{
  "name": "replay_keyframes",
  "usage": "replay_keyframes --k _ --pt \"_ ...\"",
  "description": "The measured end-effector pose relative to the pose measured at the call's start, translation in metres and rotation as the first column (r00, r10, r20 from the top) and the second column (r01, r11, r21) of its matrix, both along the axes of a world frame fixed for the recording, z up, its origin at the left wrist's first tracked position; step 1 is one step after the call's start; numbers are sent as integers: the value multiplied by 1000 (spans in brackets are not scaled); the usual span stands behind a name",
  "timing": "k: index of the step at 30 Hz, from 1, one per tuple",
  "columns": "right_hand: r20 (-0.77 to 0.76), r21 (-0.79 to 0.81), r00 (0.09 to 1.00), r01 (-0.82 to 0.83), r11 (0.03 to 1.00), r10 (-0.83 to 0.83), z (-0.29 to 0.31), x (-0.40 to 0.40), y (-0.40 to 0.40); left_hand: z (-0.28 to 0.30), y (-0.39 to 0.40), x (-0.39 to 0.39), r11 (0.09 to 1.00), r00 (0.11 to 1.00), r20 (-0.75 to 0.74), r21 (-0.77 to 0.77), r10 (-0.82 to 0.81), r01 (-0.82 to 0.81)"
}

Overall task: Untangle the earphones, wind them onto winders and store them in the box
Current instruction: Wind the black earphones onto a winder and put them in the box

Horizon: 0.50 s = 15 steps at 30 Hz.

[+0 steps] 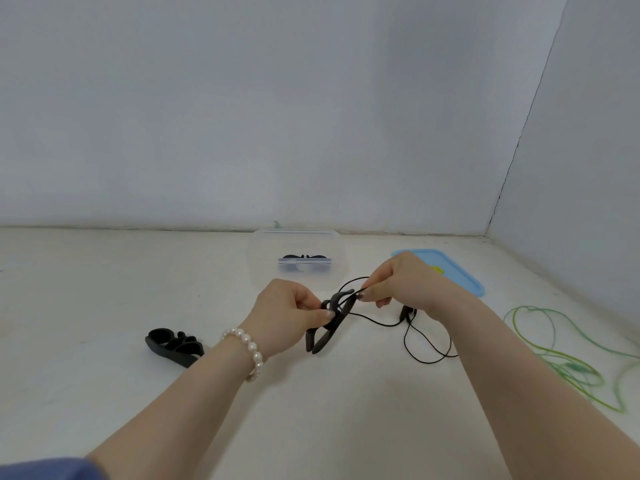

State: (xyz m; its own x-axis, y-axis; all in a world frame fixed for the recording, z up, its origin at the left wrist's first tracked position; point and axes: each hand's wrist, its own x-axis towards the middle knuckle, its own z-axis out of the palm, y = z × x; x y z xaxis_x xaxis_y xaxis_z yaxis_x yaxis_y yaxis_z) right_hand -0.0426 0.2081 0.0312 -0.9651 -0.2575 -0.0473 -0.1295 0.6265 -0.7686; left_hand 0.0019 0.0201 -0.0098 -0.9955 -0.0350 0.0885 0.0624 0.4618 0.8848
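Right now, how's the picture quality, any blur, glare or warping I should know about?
Head view: soft, even light, faint shadows, no glare. Wide-angle warping bends the table edge and stretches the forearms. Overall slightly soft; the clear box nearly washes out against the table; the black cord and green earphones stay readable.

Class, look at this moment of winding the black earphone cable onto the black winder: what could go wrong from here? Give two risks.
1. The loose black earphone cable trails in loops on the white table under the right hand; it may knot or snag as it is pulled in.
2. The left hand pinches the black rubbery winder only at its top, so a tug might twist it free.
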Motion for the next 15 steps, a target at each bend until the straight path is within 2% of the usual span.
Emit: replay_keyframes --k 3,5,8,10,13,15 --pt "40 -81 996 -73 994 76 6 5 -3 -3 -1 -3 996 996 -47 -44 73 -75" --pt "106 -158 973 -185 970 203 9 10 -8 -2 -2 -5 991 987 -87 -3 136 -137" --pt "234 -224 894 -334 916 383 5 17 -18 1 -3 -6 962 965 -110 163 239 -219" --pt "311 -222 837 -396 891 449 0 19 -24 3 -2 -5 917 962 -80 333 260 -220" --pt "394 -225 777 -436 871 491 -9 20 -29 8 2 -1 800 979 -1 577 205 -167" --pt "406 -192 773 -450 872 488 -11 20 -29 10 5 2 754 990 13 647 143 -117"
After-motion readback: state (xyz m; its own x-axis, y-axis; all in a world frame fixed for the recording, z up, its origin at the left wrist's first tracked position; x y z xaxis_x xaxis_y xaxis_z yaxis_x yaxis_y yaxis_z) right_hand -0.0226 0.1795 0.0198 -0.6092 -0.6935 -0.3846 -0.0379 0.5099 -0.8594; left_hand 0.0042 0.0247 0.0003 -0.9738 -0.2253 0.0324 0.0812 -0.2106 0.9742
